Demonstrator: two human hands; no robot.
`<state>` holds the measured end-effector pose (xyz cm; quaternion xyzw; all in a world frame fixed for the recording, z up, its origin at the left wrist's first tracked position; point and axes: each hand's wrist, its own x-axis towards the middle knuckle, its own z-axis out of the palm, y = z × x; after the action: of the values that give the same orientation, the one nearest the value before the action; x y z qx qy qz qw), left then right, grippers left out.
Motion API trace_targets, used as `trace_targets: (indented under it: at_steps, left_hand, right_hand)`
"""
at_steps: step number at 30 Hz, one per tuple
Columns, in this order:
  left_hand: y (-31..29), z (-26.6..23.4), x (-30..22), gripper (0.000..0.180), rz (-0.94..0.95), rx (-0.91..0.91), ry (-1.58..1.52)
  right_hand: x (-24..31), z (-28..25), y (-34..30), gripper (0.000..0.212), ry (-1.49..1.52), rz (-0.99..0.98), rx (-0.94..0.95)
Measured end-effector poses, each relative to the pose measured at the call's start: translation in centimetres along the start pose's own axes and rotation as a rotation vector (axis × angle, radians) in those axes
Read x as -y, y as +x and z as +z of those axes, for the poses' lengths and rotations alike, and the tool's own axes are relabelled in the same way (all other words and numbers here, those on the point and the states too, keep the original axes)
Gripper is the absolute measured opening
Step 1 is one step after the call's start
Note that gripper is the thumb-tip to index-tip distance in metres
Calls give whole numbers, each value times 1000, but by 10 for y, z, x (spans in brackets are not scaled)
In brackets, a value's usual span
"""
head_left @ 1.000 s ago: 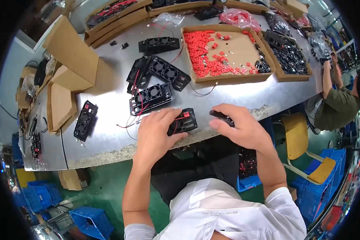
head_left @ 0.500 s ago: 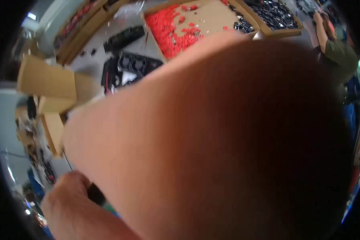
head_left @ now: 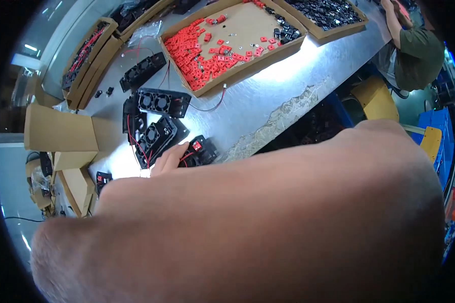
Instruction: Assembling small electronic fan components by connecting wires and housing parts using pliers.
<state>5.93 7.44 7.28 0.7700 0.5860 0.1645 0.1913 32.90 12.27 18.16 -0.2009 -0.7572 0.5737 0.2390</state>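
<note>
A large bare arm (head_left: 268, 212), which looks like my right, crosses the lower picture close to the camera. Its hand and fingers cannot be made out. Beyond its upper edge shows a smaller hand (head_left: 169, 159), seemingly my left, with its wrist hidden. Its fingers are bent over the left side of a black housing (head_left: 205, 154) with a red connector and red wire; the thumb is out of sight. Just past these fingers lies a black twin-fan unit (head_left: 156, 136) with red wires. Another twin-fan unit (head_left: 162, 102) lies behind it.
A cardboard tray (head_left: 247, 64) holds many red and some black connectors. Beside it, another tray (head_left: 341, 31) holds small black parts. An opened cardboard box (head_left: 60, 129) stands at left. The metal table's near edge (head_left: 293, 108) is chipped. A co-worker's green sleeve (head_left: 414, 48) shows at right.
The near arm has dropped lower in the picture, uncovering the fan units and table edge. A hand seen at lower left before is gone from there; one now shows at the black housing.
</note>
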Motion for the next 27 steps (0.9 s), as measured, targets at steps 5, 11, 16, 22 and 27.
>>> trace_targets:
  at_steps: [5,11,16,22,27]
  left_hand:
    - [39,-15,9,46,125,-76,73]
    - [-3,10,-5,44,34,-109,26]
    - [-1,0,-16,46,-46,-193,-68]
    - [-6,5,-14,59,-69,-199,-45]
    - [-6,8,-12,60,-67,-184,-31]
  right_hand:
    - [5,-7,5,85,57,-29,-70]
    - [4,3,-4,88,247,101,40]
    - [6,12,14,98,394,136,56]
    - [-85,59,-31,110,572,123,-395]
    - [-115,106,-21,73,593,157,-274]
